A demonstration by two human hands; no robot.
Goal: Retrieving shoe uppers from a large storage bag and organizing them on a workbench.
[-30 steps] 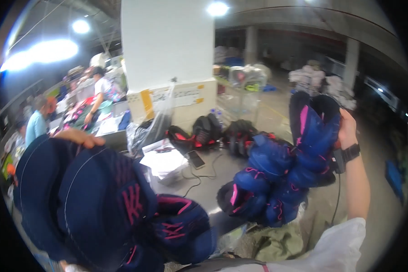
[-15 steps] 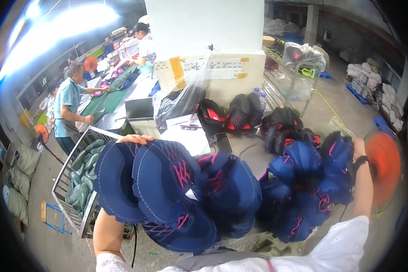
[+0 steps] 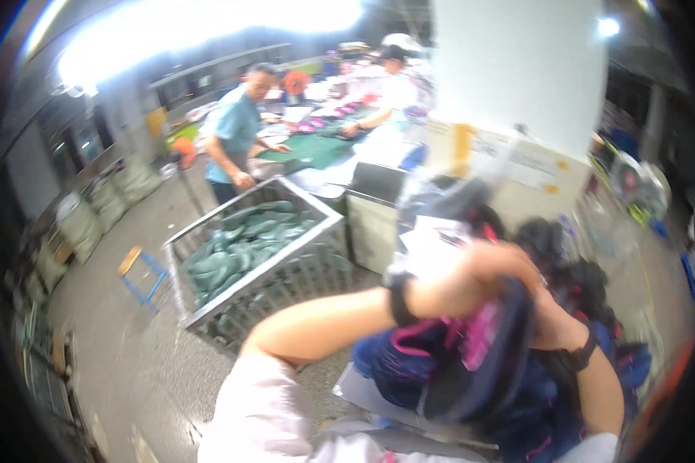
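Both my hands are together in front of me over a heap of navy shoe uppers (image 3: 544,413) with pink laces. From above, my left hand (image 3: 479,278) is closed at the top of one navy shoe upper (image 3: 479,370) with pink lacing. Beside it my right hand (image 3: 557,324) is closed around the same top end. Motion blurs the fingers, and the left hand partly covers the right fingertips. The held upper hangs tilted over the others, which lie on the worktable (image 3: 363,393).
A metal cage bin (image 3: 266,305) full of green shoe-shaped pieces stands to the left. Behind it a person in a light blue shirt (image 3: 234,127) and another in white (image 3: 398,96) stand at a green-topped table (image 3: 316,153). Black shoes (image 3: 583,285) lie beyond the heap, near a pillar (image 3: 517,69).
My view has swung left. My hands, formerly wide apart around the spread uppers, have come together on one upper, my left arm now crossing rightward.
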